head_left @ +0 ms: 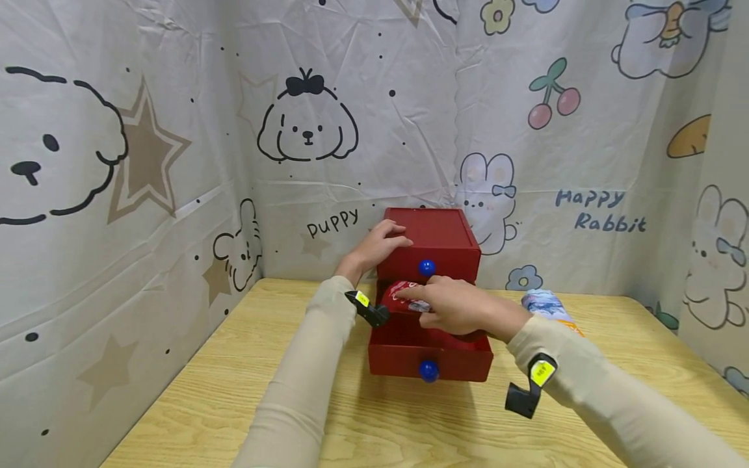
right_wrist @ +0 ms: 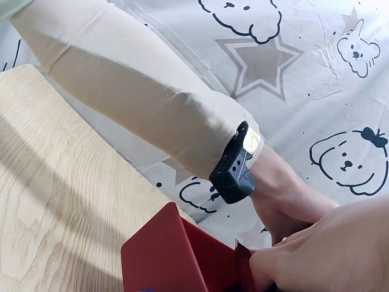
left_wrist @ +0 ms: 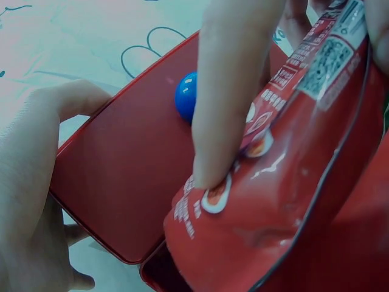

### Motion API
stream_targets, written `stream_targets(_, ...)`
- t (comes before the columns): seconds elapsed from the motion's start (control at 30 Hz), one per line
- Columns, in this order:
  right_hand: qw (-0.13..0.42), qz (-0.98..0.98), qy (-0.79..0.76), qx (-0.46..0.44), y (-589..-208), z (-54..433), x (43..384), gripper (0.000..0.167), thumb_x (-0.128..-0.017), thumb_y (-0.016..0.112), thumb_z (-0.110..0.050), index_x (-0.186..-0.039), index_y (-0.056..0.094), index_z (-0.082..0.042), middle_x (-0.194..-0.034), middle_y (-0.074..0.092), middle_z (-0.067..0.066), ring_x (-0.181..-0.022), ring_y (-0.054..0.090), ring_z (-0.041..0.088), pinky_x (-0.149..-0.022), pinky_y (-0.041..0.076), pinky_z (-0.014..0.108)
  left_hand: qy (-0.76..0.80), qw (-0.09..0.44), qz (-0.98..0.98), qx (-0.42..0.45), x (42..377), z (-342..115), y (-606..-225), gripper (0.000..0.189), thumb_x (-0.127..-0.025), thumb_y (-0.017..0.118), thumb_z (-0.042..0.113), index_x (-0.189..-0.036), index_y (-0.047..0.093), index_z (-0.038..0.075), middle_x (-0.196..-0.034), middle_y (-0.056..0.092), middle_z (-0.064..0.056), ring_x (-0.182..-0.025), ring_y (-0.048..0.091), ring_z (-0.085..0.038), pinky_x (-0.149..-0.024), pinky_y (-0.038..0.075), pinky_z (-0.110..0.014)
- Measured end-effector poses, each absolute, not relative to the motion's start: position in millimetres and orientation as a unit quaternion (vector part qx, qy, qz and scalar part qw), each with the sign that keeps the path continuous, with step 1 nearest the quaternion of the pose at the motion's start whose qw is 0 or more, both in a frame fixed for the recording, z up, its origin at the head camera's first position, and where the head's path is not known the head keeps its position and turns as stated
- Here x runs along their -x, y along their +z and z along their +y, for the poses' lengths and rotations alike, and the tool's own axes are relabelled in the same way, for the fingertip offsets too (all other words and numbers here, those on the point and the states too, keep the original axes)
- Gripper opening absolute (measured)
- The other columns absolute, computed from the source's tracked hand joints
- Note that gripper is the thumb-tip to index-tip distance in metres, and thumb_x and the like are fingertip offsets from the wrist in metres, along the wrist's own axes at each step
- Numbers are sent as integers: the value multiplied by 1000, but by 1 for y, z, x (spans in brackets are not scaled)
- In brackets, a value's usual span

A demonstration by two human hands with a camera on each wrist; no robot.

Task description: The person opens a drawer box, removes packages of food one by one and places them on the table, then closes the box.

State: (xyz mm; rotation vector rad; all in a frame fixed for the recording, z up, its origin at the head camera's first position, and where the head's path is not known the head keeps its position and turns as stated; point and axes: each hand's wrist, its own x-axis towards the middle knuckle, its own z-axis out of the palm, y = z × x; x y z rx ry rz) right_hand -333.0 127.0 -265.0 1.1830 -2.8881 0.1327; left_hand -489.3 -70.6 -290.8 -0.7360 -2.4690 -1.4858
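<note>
A red box with drawers (head_left: 433,229) stands on the table, its lower drawer (head_left: 409,361) pulled out towards me. My left hand (head_left: 379,246) rests over the top left edge of the box. In the left wrist view, fingers of that hand lie along the top edge of the upper drawer's front (left_wrist: 121,176). Over the lower drawer, my right hand (head_left: 462,305) holds a shiny red snack packet (left_wrist: 273,201), the index finger stretched across its printed front. Part of the packet is hidden behind that hand. The right wrist view shows the right hand (right_wrist: 328,255) beside the red drawer (right_wrist: 161,261).
To the right of the box lies a blue and white packet (head_left: 547,304) with some orange on it. Blue round knobs (head_left: 428,371) stick out from the drawer fronts. A printed cloth (head_left: 328,188) hangs behind the wooden table (head_left: 263,364) and at its sides.
</note>
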Motion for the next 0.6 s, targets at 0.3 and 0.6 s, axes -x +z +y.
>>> stream_targets(0.3, 15, -923, 45, -383, -265, 137, 330, 58, -93, 70, -11, -149, 58, -17, -120, 66, 14, -109, 59, 31, -83, 55, 46, -496, 83, -830, 243, 490, -70, -292, 50, -95, 68, 28, -136, 63, 0, -144, 51, -13, -138, 40, -27, -115, 31, -42)
stream_targets(0.6, 26, -917, 50, -395, -262, 150, 327, 56, -93, 70, -8, -148, 59, -15, -121, 65, 15, -110, 59, 32, -86, 55, 47, -504, 86, -824, 245, 488, -70, -291, 49, -95, 68, 26, -135, 63, -1, -137, 54, -13, -132, 44, -26, -113, 33, -41)
